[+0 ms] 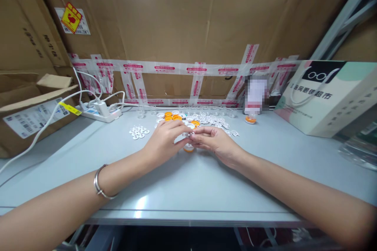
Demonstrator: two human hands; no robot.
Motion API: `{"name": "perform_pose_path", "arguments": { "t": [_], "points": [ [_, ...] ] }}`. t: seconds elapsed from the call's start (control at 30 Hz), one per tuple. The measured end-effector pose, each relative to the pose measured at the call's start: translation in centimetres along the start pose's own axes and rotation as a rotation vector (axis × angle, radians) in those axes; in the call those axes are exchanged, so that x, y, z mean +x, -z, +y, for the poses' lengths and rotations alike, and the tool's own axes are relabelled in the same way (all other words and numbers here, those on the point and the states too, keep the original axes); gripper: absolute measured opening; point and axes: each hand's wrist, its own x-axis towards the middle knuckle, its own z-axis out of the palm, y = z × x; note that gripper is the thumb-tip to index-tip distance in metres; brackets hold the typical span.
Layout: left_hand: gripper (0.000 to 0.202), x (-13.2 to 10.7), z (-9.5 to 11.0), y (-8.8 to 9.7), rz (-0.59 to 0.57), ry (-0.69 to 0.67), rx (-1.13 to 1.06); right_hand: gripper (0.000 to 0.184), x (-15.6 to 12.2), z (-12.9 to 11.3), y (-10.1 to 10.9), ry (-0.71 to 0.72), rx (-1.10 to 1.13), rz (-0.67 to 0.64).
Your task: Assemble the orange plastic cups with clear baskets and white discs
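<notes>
Above the middle of the table, my left hand [167, 138] and my right hand [217, 143] meet at the fingertips. Both pinch a small white plastic part [186, 134], whose shape is mostly covered by the fingers. Just below it, an orange-and-white round piece [189, 148] rests on the table. Behind the hands lie orange rings [176, 117] and white rings, partly hidden by my left hand. A heap of flat white plastic pieces [210, 120] spreads behind my right hand. Left of my left hand sits a cluster of small white pegs with round bases [138, 131].
A row of clear domes [215, 113] lines the back of the grey table [176, 192]. One orange-based piece [250, 119] stands by a phone-like object at the back right. A power strip [101, 113] and open carton [35, 113] are left; a paper bag [318, 102] is right.
</notes>
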Motion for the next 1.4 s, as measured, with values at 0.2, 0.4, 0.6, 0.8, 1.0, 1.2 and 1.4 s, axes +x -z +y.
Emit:
{"name": "perform_pose_path", "arguments": {
  "t": [0.2,0.4,0.6,0.8,1.0,1.2,1.4],
  "points": [
    [0.016,0.05,0.05,0.15,-0.008,0.133,-0.243,0.02,0.2,-0.06,0.26,0.087,-0.021,0.007],
    [0.016,-0.06,0.2,-0.07,-0.006,0.077,-0.214,0.019,-0.07,-0.2,0.08,0.149,-0.128,-0.029],
    [0.016,-0.39,0.01,-0.3,0.073,-0.125,0.115,0.02,-0.11,0.05,-0.2,0.186,-0.117,-0.025],
    [0.012,-0.32,-0.2,-0.45,0.078,-0.133,0.18,0.021,0.02,0.42,-0.07,0.15,-0.054,-0.021],
    [0.008,-0.29,-0.14,-0.45,0.123,-0.144,0.178,0.023,-0.04,0.36,0.01,0.156,-0.054,-0.036],
    [0.01,-0.18,0.11,-0.24,0.123,-0.136,0.18,0.022,0.05,0.2,0.06,0.225,-0.143,-0.081],
    [0.011,0.03,-0.41,0.02,0.095,-0.128,0.166,0.026,-0.18,-0.03,-0.04,0.188,-0.13,-0.046]
  ]
}}
